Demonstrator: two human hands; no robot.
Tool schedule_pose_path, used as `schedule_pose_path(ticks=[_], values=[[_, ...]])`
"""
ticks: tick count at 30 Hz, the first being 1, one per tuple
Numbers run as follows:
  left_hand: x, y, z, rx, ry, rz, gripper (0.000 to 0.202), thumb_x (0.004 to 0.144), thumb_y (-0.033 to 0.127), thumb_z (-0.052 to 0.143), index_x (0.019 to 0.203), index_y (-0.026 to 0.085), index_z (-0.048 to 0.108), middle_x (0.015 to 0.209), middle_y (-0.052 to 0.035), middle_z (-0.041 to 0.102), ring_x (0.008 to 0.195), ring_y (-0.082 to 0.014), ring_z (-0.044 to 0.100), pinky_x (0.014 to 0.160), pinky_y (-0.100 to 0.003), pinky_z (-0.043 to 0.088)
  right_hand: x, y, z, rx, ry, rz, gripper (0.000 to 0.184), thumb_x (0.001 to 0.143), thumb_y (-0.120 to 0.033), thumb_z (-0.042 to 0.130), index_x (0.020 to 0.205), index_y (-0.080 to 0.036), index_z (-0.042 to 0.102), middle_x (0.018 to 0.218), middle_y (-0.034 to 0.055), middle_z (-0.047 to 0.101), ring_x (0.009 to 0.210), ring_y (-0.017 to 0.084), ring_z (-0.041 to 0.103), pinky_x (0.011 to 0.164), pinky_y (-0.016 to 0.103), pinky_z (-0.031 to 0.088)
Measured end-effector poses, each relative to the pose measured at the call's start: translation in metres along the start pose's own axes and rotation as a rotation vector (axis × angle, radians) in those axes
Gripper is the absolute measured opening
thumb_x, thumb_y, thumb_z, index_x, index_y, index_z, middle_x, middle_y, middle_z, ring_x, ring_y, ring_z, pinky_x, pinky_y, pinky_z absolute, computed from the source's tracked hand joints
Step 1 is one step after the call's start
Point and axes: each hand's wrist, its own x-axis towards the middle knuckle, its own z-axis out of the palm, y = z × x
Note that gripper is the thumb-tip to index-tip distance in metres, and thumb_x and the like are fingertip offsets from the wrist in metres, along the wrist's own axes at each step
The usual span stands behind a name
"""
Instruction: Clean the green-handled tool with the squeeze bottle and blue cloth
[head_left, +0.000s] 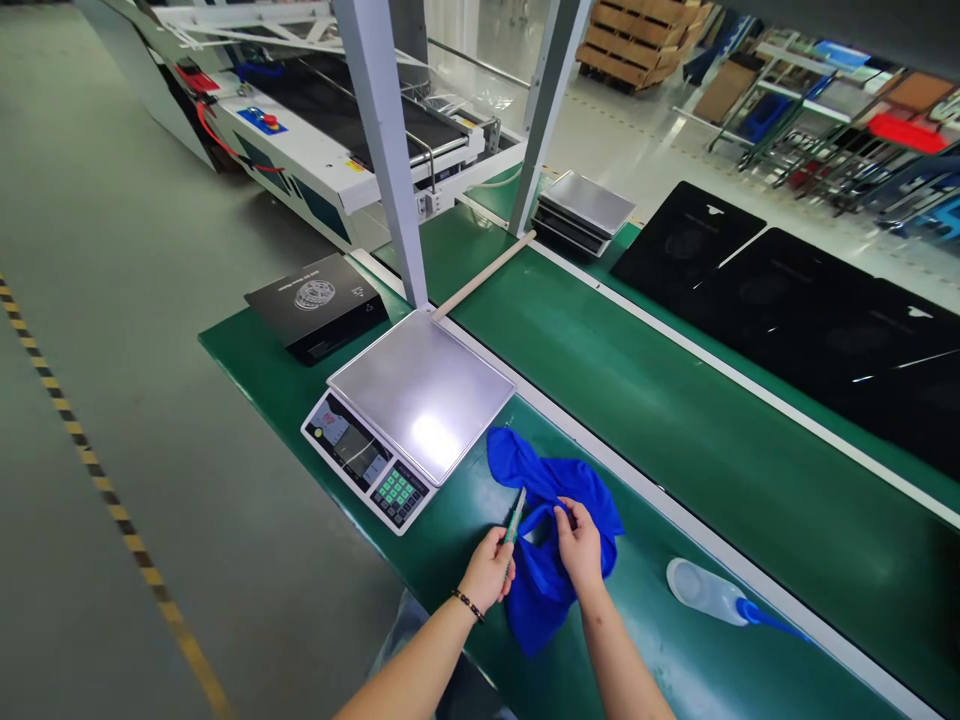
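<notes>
My left hand is closed around a green utility knife, its blade pointing away from me beside the cloth. A crumpled blue cloth lies on the green tabletop. My right hand pinches a fold of this cloth between thumb and fingers. The knife's tip is close to the cloth; whether it touches I cannot tell. Just beyond my left hand stands a digital scale with a bare metal pan. To the right of my right hand, a squeeze bottle with a blue nozzle lies on its side.
A black printed box stands left of the scale. A wooden stick spans the green conveyor belt. Across the belt are a second scale and several black sheets. A grey post rises behind the near scale.
</notes>
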Motion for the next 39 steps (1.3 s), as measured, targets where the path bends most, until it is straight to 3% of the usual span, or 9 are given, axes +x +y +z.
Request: schedule_pose_path(ticks=[4, 8, 13, 19, 23, 26, 30, 34, 39], values=[[0.002, -0.001, 0.012, 0.021, 0.059, -0.059, 0.016, 0.088, 0.021, 0.022, 0.097, 0.013, 0.034, 0.058, 0.0039, 0.043, 0.034, -0.0060, 0.037, 0.028, -0.015, 0.025, -0.007, -0.014, 0.004, -0.038, -0.081, -0.142, 0.032, 0.084, -0.037, 0.038, 0.089, -0.012, 0.057, 0.087, 0.0079, 0.056, 0.082, 0.014, 0.051, 0.076, 0.026, 0.040], [0.003, 0.005, 0.017, 0.076, 0.108, -0.141, 0.018, 0.088, 0.019, 0.023, 0.096, 0.013, 0.037, 0.055, 0.0027, 0.044, 0.033, -0.0086, 0.041, 0.027, -0.017, 0.028, -0.001, -0.022, 0.022, -0.136, -0.192, -0.240, 0.018, 0.080, -0.023, 0.042, 0.078, -0.013, 0.057, 0.078, 0.0054, 0.054, 0.078, 0.014, 0.048, 0.075, 0.025, 0.037], [0.007, 0.008, 0.018, 0.098, 0.148, -0.172, 0.020, 0.088, 0.019, 0.022, 0.093, 0.013, 0.040, 0.053, 0.0019, 0.043, 0.034, -0.0095, 0.042, 0.027, -0.017, 0.029, 0.015, -0.026, 0.037, -0.279, -0.124, -0.208, 0.014, 0.078, -0.017, 0.039, 0.076, -0.011, 0.052, 0.078, 0.0069, 0.051, 0.076, 0.016, 0.045, 0.072, 0.027, 0.033], [0.009, 0.003, 0.022, 0.078, 0.174, -0.166, 0.019, 0.088, 0.019, 0.023, 0.093, 0.014, 0.040, 0.050, 0.0029, 0.040, 0.033, -0.0099, 0.041, 0.028, -0.017, 0.027, 0.007, -0.030, 0.040, -0.354, -0.118, -0.203, 0.013, 0.078, -0.016, 0.040, 0.073, -0.011, 0.051, 0.073, 0.0057, 0.051, 0.071, 0.015, 0.046, 0.069, 0.025, 0.032], [0.007, 0.002, 0.023, 0.059, 0.185, -0.151, 0.018, 0.088, 0.020, 0.023, 0.092, 0.014, 0.040, 0.052, 0.0028, 0.042, 0.032, -0.0082, 0.038, 0.028, -0.016, 0.025, 0.031, -0.027, 0.042, -0.388, -0.060, -0.175, 0.016, 0.078, -0.018, 0.038, 0.074, -0.010, 0.052, 0.075, 0.0083, 0.051, 0.074, 0.018, 0.045, 0.071, 0.028, 0.032], [0.005, 0.002, 0.023, 0.032, 0.170, -0.153, 0.017, 0.087, 0.018, 0.023, 0.092, 0.014, 0.039, 0.053, 0.0032, 0.042, 0.031, -0.0074, 0.036, 0.027, -0.016, 0.023, 0.049, -0.018, 0.029, -0.345, -0.004, -0.131, 0.024, 0.082, -0.022, 0.035, 0.086, -0.008, 0.054, 0.085, 0.0104, 0.054, 0.079, 0.018, 0.048, 0.073, 0.028, 0.034], [0.006, -0.001, 0.022, -0.002, 0.167, -0.143, 0.015, 0.088, 0.019, 0.023, 0.089, 0.015, 0.038, 0.052, 0.0035, 0.042, 0.031, -0.0077, 0.036, 0.028, -0.016, 0.023, 0.031, -0.011, 0.009, -0.257, -0.129, -0.230, 0.026, 0.084, -0.027, 0.034, 0.092, -0.013, 0.055, 0.093, 0.0055, 0.056, 0.086, 0.012, 0.052, 0.079, 0.020, 0.037], [0.011, -0.008, 0.024, -0.006, 0.190, -0.135, 0.013, 0.087, 0.020, 0.025, 0.086, 0.015, 0.037, 0.047, 0.0039, 0.039, 0.030, -0.0088, 0.035, 0.027, -0.016, 0.022, 0.008, -0.023, 0.021, -0.313, -0.274, -0.238, 0.018, 0.080, -0.025, 0.042, 0.086, -0.016, 0.056, 0.082, 0.0006, 0.059, 0.073, 0.010, 0.055, 0.066, 0.019, 0.036], [0.011, -0.012, 0.026, 0.003, 0.221, -0.129, 0.019, 0.087, 0.017, 0.023, 0.094, 0.015, 0.041, 0.047, 0.0036, 0.039, 0.030, -0.0085, 0.033, 0.027, -0.017, 0.023, 0.044, -0.041, 0.040, -0.458, -0.166, -0.081, 0.017, 0.082, -0.023, 0.038, 0.084, -0.012, 0.052, 0.082, 0.0069, 0.057, 0.071, 0.016, 0.053, 0.058, 0.024, 0.028]])
